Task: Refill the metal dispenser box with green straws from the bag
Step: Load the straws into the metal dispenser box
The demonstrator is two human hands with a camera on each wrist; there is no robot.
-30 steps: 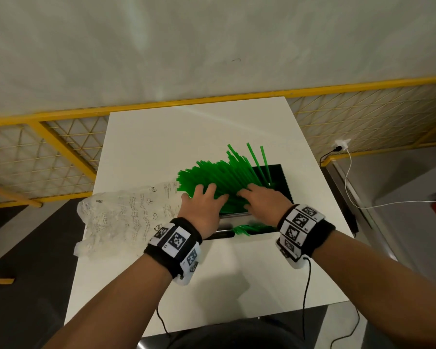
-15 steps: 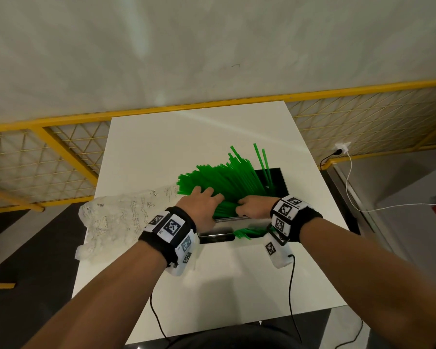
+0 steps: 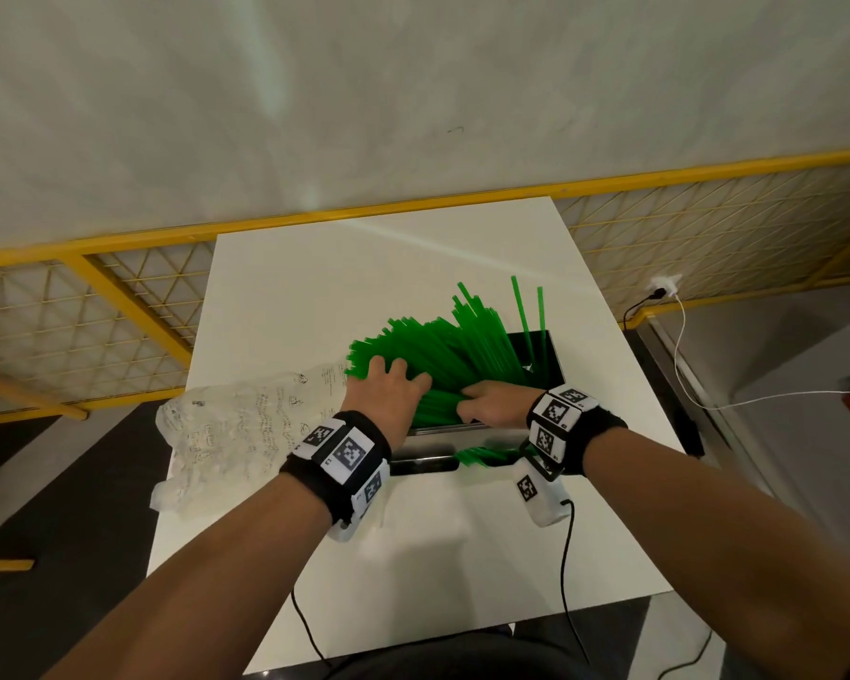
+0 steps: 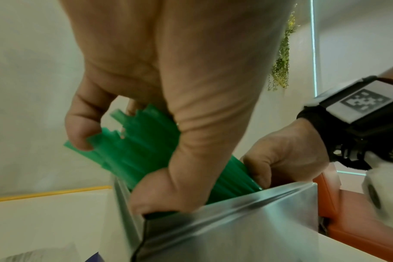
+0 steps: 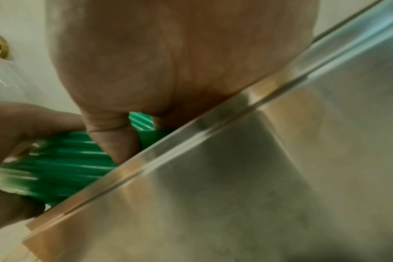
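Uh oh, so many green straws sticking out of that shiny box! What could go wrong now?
1. The green straws fan out crookedly above the metal box, some jutting past its left edge, so a few could slide onto the white table.
2. Both the left hand and the right hand curl their fingers around the bundle; squeezing hard might bend or crush straws.
3. The empty plastic bag overhangs the table's left edge and might get nudged off.

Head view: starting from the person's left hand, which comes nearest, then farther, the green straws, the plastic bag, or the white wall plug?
1. green straws: under the left hand.
2. plastic bag: just left, on the table.
3. white wall plug: far right, by the yellow fence.
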